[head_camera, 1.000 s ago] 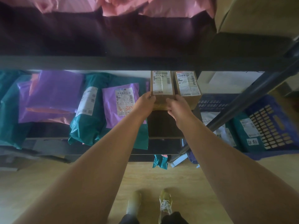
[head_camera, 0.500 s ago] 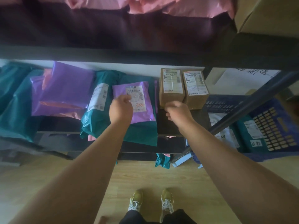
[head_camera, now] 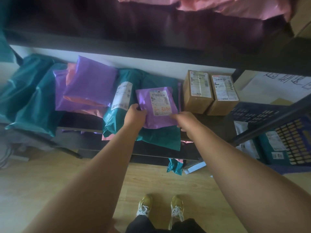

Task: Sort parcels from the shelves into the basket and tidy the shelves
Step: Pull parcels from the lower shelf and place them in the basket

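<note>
A small purple parcel (head_camera: 156, 106) with a white label and orange writing lies on top of teal bags (head_camera: 161, 138) on the dark shelf (head_camera: 79, 120). My left hand (head_camera: 135, 115) grips its left edge. My right hand (head_camera: 184, 121) holds its lower right corner. Right of it stand two brown cardboard boxes (head_camera: 197, 92), side by side at the back of the shelf. The blue basket (head_camera: 296, 140) stands on the floor at the right with several parcels in it.
More purple, pink and teal bags (head_camera: 87, 86) pile up on the shelf's left half. The upper shelf (head_camera: 134, 26) overhangs, with pink bags on it. A dark slanted shelf post (head_camera: 276, 120) crosses in front of the basket. A teal bag (head_camera: 174, 165) lies on the wooden floor.
Both hands left the left cardboard box, moved left and took hold of the small purple parcel. The view has shifted left and closer.
</note>
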Demonstrator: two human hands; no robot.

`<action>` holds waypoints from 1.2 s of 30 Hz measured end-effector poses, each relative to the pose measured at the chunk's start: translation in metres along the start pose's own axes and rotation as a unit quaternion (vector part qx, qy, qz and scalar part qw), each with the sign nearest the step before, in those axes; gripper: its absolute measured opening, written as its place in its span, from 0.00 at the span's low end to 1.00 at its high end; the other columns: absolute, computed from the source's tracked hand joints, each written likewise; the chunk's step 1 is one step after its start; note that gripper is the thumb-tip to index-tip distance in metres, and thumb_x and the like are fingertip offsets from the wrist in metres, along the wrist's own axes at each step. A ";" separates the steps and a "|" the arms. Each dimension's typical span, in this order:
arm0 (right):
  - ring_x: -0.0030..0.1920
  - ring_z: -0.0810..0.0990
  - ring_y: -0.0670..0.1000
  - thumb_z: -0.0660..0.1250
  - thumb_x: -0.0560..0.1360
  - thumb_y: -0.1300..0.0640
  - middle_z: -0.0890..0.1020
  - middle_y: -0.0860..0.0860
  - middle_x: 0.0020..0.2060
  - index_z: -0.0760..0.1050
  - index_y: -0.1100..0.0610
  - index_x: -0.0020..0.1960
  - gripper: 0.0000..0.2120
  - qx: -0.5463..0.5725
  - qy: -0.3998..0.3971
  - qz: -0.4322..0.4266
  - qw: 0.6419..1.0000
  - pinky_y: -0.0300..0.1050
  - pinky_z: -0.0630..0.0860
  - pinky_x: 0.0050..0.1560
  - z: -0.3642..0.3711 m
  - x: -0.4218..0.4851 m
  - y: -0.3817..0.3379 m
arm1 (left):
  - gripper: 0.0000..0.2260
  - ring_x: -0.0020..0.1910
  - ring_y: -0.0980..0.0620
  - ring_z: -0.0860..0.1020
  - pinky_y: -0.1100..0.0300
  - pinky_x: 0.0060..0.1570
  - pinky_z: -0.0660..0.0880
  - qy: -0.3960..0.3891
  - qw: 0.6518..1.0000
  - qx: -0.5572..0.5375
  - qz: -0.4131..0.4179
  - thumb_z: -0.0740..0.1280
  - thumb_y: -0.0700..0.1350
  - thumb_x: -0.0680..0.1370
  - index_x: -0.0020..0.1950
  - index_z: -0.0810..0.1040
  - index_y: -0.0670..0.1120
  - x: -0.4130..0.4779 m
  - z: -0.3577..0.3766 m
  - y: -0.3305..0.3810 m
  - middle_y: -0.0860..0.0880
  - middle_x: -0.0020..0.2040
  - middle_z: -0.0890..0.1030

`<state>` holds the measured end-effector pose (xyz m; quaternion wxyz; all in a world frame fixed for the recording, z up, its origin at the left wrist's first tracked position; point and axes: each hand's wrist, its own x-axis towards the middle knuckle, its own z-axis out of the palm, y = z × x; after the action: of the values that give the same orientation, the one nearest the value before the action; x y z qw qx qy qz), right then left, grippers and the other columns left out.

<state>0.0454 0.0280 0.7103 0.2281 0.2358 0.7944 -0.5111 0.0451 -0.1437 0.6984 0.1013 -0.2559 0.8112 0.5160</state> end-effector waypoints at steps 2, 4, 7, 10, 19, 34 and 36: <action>0.43 0.79 0.52 0.69 0.78 0.48 0.79 0.54 0.49 0.73 0.62 0.64 0.21 0.024 0.019 0.002 1.000 0.46 0.78 0.46 0.000 0.001 0.001 | 0.11 0.36 0.47 0.73 0.50 0.43 0.77 -0.008 0.997 -0.074 -0.028 0.66 0.46 0.78 0.54 0.77 0.39 0.004 -0.002 -0.002 0.47 0.36 0.75; 0.48 0.81 0.54 0.72 0.76 0.49 0.80 0.57 0.52 0.74 0.61 0.62 0.21 0.064 0.007 0.011 0.998 0.48 0.81 0.51 0.000 -0.001 0.003 | 0.10 0.36 0.46 0.74 0.52 0.43 0.76 -0.024 0.990 -0.123 -0.064 0.68 0.47 0.77 0.49 0.78 0.40 0.002 -0.005 -0.001 0.46 0.37 0.77; 0.56 0.82 0.57 0.73 0.75 0.57 0.81 0.56 0.57 0.76 0.57 0.56 0.12 0.135 -0.027 0.010 0.990 0.48 0.81 0.49 -0.002 -0.008 0.009 | 0.21 0.45 0.47 0.82 0.51 0.52 0.80 -0.093 0.963 -0.220 -0.123 0.73 0.55 0.70 0.53 0.80 0.40 -0.002 -0.008 -0.003 0.45 0.47 0.84; 0.54 0.84 0.56 0.72 0.75 0.63 0.85 0.54 0.53 0.78 0.57 0.61 0.15 0.160 -0.036 -0.012 0.986 0.53 0.81 0.56 -0.006 -0.028 0.014 | 0.33 0.54 0.42 0.83 0.44 0.57 0.78 -0.179 0.931 -0.284 -0.145 0.76 0.60 0.62 0.62 0.80 0.45 -0.003 -0.012 -0.013 0.44 0.57 0.84; 0.53 0.86 0.54 0.71 0.76 0.61 0.86 0.52 0.53 0.77 0.56 0.64 0.16 0.178 -0.057 -0.099 0.977 0.59 0.80 0.60 -0.026 -0.095 0.027 | 0.25 0.49 0.41 0.84 0.45 0.51 0.80 -0.212 0.913 -0.346 -0.049 0.77 0.49 0.67 0.59 0.78 0.37 -0.045 -0.025 0.015 0.40 0.52 0.85; 0.52 0.86 0.55 0.67 0.79 0.54 0.87 0.53 0.51 0.81 0.57 0.58 0.11 0.337 0.048 -0.128 0.931 0.55 0.81 0.52 -0.079 -0.154 0.020 | 0.24 0.49 0.44 0.85 0.44 0.57 0.79 -0.203 0.941 -0.269 0.020 0.71 0.62 0.70 0.53 0.83 0.43 -0.114 -0.001 0.068 0.45 0.48 0.86; 0.52 0.86 0.57 0.67 0.79 0.55 0.86 0.55 0.52 0.81 0.58 0.59 0.12 0.374 0.036 -0.117 0.919 0.57 0.82 0.52 -0.084 -0.155 0.021 | 0.21 0.49 0.44 0.85 0.45 0.58 0.78 -0.204 0.942 -0.266 0.025 0.71 0.60 0.73 0.53 0.83 0.43 -0.118 0.000 0.071 0.45 0.48 0.86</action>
<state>0.1699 0.0907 0.8208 0.0336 0.2275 0.5747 -0.7854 0.1083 -0.0833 0.8052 0.1795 -0.1425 0.6129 0.7562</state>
